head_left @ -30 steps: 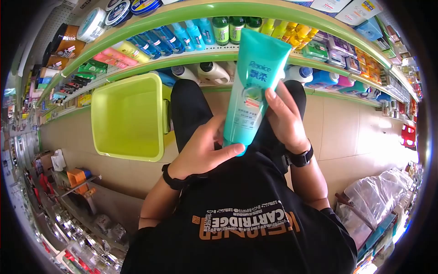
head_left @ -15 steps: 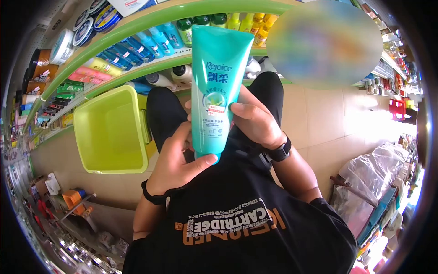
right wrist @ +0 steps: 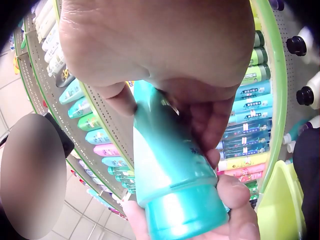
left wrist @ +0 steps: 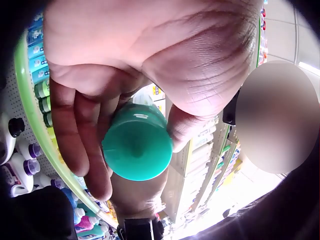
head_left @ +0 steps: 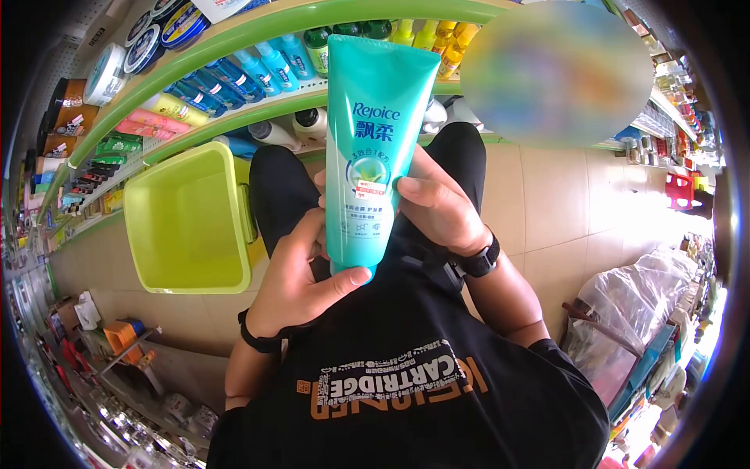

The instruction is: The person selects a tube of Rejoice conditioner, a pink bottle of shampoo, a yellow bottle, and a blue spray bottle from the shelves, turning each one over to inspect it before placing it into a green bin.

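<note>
The left hand (head_left: 293, 270) holds the capped end of a teal Rejoice tube (head_left: 371, 141), its thumb across the cap (right wrist: 187, 212). The right hand (head_left: 445, 207) grips the tube's right side, so the tube sits between the 2 hands, label facing the person. To the left stands a lime-green basket (head_left: 187, 230); beyond, blue bottles (head_left: 256, 70) line a shelf (head_left: 266, 110).

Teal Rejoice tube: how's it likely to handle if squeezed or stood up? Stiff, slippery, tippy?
The teal tube likely gives when squeezed, since its plastic body flattens toward the wide end. Its glossy surface may be a bit slippery. Stood on its round cap, it could tip, as the body widens above that narrow end.
</note>
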A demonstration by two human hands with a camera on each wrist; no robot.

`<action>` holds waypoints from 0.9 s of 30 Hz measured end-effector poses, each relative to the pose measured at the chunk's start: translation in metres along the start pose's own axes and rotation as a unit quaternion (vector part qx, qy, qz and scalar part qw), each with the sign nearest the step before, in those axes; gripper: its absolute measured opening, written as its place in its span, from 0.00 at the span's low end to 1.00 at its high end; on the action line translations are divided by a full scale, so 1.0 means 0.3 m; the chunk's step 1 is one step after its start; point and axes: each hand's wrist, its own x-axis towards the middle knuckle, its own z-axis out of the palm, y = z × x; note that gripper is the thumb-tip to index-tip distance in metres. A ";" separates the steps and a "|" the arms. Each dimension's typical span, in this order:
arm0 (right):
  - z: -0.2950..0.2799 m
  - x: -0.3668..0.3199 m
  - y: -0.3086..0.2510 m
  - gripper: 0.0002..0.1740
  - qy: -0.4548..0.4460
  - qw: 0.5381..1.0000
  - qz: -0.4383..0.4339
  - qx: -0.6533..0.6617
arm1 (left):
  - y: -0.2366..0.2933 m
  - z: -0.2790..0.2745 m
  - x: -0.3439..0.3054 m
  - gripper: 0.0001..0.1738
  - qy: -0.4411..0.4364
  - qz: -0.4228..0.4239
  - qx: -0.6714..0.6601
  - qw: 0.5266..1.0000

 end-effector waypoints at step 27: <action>0.115 -0.018 -0.058 0.33 0.052 0.977 -0.053 -0.202 | 0.028 -0.026 -0.023 0.40 -0.051 -0.013 -0.071 0.996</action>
